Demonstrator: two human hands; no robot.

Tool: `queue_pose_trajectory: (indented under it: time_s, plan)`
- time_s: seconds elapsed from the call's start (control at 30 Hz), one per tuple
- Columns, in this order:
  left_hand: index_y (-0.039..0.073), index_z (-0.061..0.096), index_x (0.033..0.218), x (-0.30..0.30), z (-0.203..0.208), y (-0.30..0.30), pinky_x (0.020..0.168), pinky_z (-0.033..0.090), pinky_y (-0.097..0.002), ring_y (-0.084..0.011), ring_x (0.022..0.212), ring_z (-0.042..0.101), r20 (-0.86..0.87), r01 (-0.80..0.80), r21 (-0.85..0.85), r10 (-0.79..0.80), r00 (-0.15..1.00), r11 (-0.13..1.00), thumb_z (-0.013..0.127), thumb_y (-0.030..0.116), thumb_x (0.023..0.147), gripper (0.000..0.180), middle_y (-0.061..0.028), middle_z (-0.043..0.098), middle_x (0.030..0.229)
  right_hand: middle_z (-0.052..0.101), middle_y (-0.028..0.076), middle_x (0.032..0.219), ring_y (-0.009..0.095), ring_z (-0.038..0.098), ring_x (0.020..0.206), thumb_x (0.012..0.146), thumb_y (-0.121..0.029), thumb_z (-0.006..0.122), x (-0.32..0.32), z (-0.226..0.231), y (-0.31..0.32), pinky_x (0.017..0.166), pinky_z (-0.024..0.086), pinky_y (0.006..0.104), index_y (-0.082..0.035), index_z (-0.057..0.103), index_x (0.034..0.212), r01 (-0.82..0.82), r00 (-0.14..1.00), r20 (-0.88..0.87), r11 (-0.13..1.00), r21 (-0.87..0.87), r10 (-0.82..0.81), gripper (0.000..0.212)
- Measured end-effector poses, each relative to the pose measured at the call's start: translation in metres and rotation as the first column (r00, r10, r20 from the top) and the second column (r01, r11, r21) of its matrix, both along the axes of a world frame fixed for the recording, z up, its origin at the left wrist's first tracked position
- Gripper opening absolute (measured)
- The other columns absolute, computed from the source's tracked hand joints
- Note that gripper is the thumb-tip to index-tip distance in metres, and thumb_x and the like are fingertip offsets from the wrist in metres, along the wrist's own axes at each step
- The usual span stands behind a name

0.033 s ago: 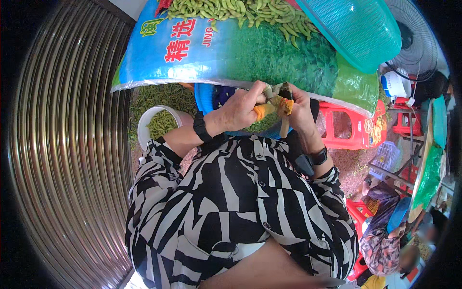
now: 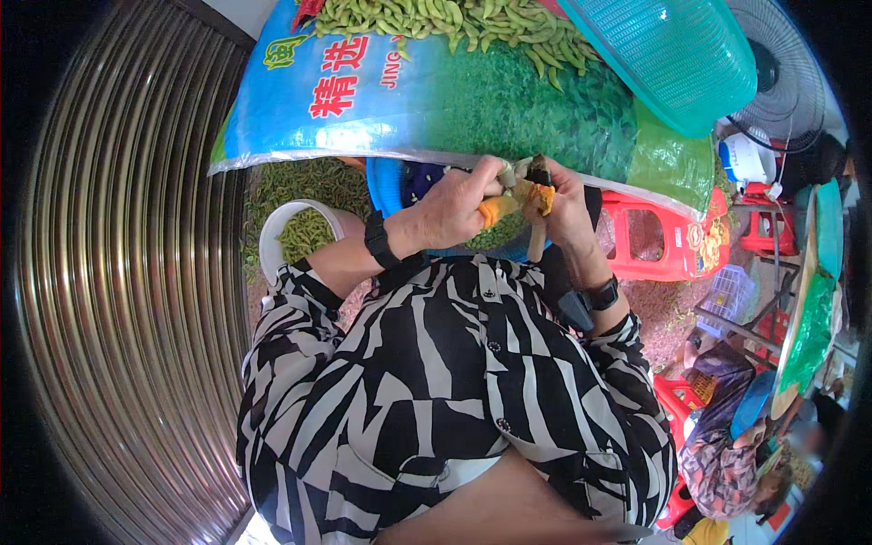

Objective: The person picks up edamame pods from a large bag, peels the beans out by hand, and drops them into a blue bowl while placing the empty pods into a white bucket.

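My left hand (image 2: pixel 451 205) and my right hand (image 2: pixel 568 209) meet in front of my chest, their fingers closed together. Pale and brownish wrappings cover several fingertips, with an orange covering (image 2: pixel 496 212) by the left hand and an orange-yellow piece (image 2: pixel 542 198) by the right. What is pinched between them is too small and hidden to make out. Below them is a blue basin (image 2: pixel 386 184) with shelled green beans (image 2: pixel 493 234) in view. Beyond lies a blue and green printed plastic sack (image 2: pixel 427 118) bearing a heap of green soybean pods (image 2: pixel 463 23).
A white bucket (image 2: pixel 272 238) of pods stands left, near a ribbed metal shutter (image 2: pixel 136 272). A turquoise basket (image 2: pixel 672 64) rests at the sack's right, before a fan (image 2: pixel 790 82). Red stools (image 2: pixel 649 236) stand right. Another person (image 2: pixel 727 454) sits lower right.
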State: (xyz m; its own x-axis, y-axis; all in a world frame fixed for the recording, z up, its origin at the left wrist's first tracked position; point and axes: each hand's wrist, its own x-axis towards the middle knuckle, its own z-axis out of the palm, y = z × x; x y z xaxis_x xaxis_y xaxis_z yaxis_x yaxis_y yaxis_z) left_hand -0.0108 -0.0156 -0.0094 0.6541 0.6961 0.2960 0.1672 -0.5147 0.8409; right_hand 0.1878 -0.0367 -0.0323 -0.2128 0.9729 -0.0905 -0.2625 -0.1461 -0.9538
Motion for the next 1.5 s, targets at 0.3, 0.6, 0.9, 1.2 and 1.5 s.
queue_pose_trajectory:
  time_s: [0.3,0.6,0.9,1.2,1.5]
  plan:
    - [-0.002,0.044,0.109,-0.005,-0.022,0.004,0.057,0.048,-0.0407,-0.0376,0.072,0.065,-0.043,0.069,0.329,-0.059,0.997,0.942,0.064,0.004,0.084,0.032,-0.0176,0.064,0.077,0.06,0.002,0.077,0.004,0.045,0.049,0.09,-0.004,0.051,0.002,-0.004,0.001,0.039,0.03,0.0179,-0.003,0.062,0.097,-0.134,0.952,-0.303,0.955,-0.264,0.05,0.013]
    - [0.001,0.043,0.123,-0.008,-0.007,0.002,0.054,0.048,-0.0335,-0.0239,0.061,0.064,-0.014,-0.083,-0.569,0.092,0.996,0.818,0.059,0.008,0.09,0.037,-0.0127,0.062,0.071,0.06,0.002,0.076,0.005,0.045,0.049,0.09,-0.004,0.056,0.006,-0.007,-0.001,0.039,0.03,0.0183,-0.003,0.061,0.098,0.011,0.986,-0.156,0.966,-0.258,-0.053,0.01]
    - [0.0,0.053,0.114,-0.022,-0.009,-0.014,0.063,0.051,-0.0344,-0.0306,0.074,0.065,0.032,-0.161,0.067,0.159,0.987,0.985,0.067,0.002,0.08,0.037,-0.0162,0.062,0.086,0.057,-0.002,0.075,0.004,0.045,0.051,0.088,-0.013,0.061,-0.019,0.0,-0.004,0.043,0.03,0.0197,-0.008,0.06,0.099,-0.049,0.999,-0.001,0.986,-0.157,0.05,0.012]
    - [0.004,0.065,0.08,-0.156,0.068,0.013,0.061,0.05,-0.0444,-0.0358,0.064,0.063,-0.869,-0.081,0.308,0.315,0.381,0.948,0.061,0.006,0.075,0.007,-0.0184,0.062,0.066,0.057,0.003,0.084,0.005,0.044,0.055,0.096,-0.023,0.047,0.005,0.004,-0.008,0.047,0.033,0.0183,-0.007,0.054,0.116,-0.088,0.994,-0.082,0.987,-0.132,0.078,0.027]
    - [0.002,0.062,0.108,-0.145,0.053,0.18,0.078,0.05,-0.0415,-0.0385,0.094,0.061,-0.321,-0.388,0.581,0.64,0.698,0.715,0.058,0.006,0.082,0.027,-0.024,0.064,0.098,0.054,0.002,0.073,0.006,0.043,0.051,0.098,-0.025,0.048,-0.008,0.009,-0.01,0.044,0.03,0.0194,-0.006,0.054,0.117,-0.139,0.988,-0.072,0.989,-0.055,0.135,0.028]
